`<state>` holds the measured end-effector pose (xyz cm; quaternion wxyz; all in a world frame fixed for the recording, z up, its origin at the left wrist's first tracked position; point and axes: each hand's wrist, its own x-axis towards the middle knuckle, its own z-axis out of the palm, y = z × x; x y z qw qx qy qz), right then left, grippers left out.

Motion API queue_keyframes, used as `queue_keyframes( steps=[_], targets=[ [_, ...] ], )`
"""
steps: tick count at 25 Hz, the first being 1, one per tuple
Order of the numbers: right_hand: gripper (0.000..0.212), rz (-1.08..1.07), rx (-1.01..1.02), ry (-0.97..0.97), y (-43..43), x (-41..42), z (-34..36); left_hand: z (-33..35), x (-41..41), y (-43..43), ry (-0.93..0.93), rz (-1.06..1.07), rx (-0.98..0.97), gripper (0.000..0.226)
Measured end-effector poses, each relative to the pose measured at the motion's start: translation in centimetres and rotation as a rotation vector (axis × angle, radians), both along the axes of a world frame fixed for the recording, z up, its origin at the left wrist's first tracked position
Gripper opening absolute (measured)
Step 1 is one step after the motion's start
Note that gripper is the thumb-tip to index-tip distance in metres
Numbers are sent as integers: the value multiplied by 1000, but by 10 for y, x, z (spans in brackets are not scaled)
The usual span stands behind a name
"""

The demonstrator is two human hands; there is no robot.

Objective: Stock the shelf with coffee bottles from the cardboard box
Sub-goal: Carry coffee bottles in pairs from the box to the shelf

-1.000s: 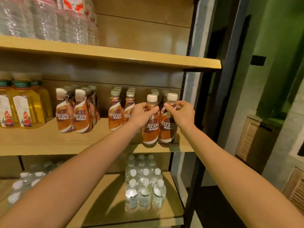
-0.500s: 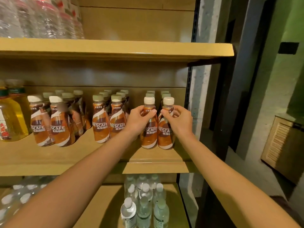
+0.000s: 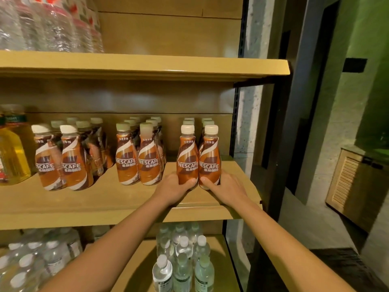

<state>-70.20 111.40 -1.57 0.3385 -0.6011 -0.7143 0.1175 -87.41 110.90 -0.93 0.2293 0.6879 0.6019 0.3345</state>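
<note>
Two brown Nescafe coffee bottles with white caps stand upright side by side at the right end of the middle wooden shelf [image 3: 105, 203]. My left hand [image 3: 172, 187] wraps the base of the left bottle [image 3: 187, 159]. The right bottle [image 3: 209, 160] is held low down by my right hand [image 3: 226, 186]. More coffee bottles stand in rows behind them. Further rows of coffee bottles stand to the left, one around the middle [image 3: 137, 157] and one further left [image 3: 63, 161]. The cardboard box is out of view.
Yellow drink bottles [image 3: 10, 157] stand at the shelf's far left. Clear water bottles [image 3: 48, 24] fill the top shelf, and small water bottles [image 3: 183, 262] sit on the shelf below. A dark upright post [image 3: 237, 123] bounds the shelf on the right, with a louvred cabinet [image 3: 355, 182] beyond.
My hands slid down from the necks of the two front bottles to their bases. The view has moved closer and shifted down a little.
</note>
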Motion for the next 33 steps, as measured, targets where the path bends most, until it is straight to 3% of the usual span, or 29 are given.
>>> queue_keyframes(
  steps=[4,7,21,26,30,33],
  targets=[
    [66,81,-78,-12,9,3,5,-6,-6,24,39,-52,-46,85],
    [74,108,-77,1,19,4,6,-21,-11,57,27,-58,-87,94],
    [56,40,-165,-55,59,2,7,-15,-3,89,44,-44,-121,100],
    [64,22,-185,-91,63,1,8,-22,-5,101,30,-1,-138,108],
    [103,-75,-175,-130,49,2,18,1,2,65,-57,53,-87,103],
    [95,-189,-25,-243,14,2,30,18,4,26,9,66,28,104]
  ],
)
